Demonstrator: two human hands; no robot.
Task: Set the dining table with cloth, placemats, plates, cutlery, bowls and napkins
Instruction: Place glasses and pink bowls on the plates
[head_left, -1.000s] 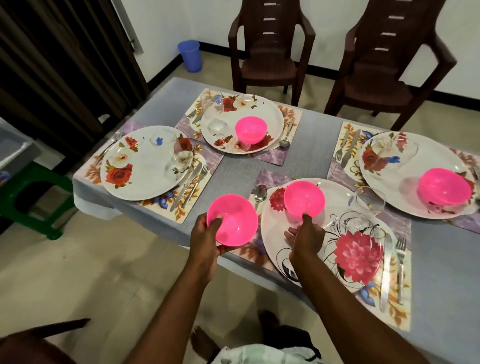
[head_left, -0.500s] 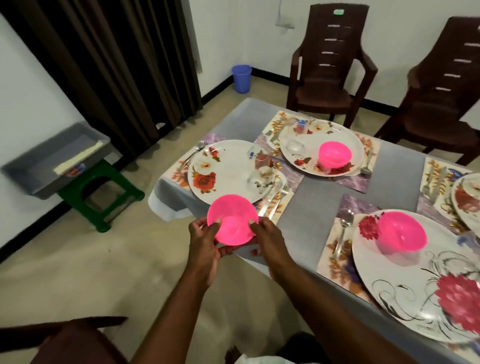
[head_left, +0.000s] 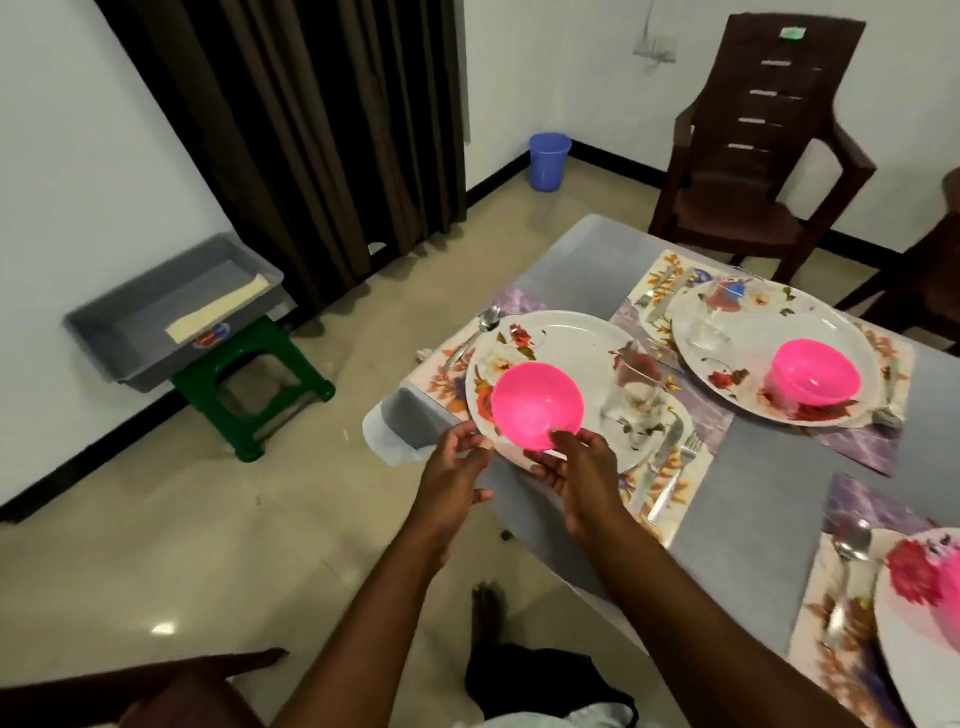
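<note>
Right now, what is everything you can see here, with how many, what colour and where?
bowl: one, pink, over the near plate, at the fingertips.
second bowl: one, pink, on the far plate.
plates: three, white floral, on placemats.
glasses: two, clear, on plates.
spoon: one, silver, left of near plate.
tablecloth: one, grey, covering table.
chair: brown, behind table.
bin: one, blue, by wall.
tray: one, grey, on green stool.
left hand: beside the bowl.
right hand: thumb on the bowl's rim.
</note>
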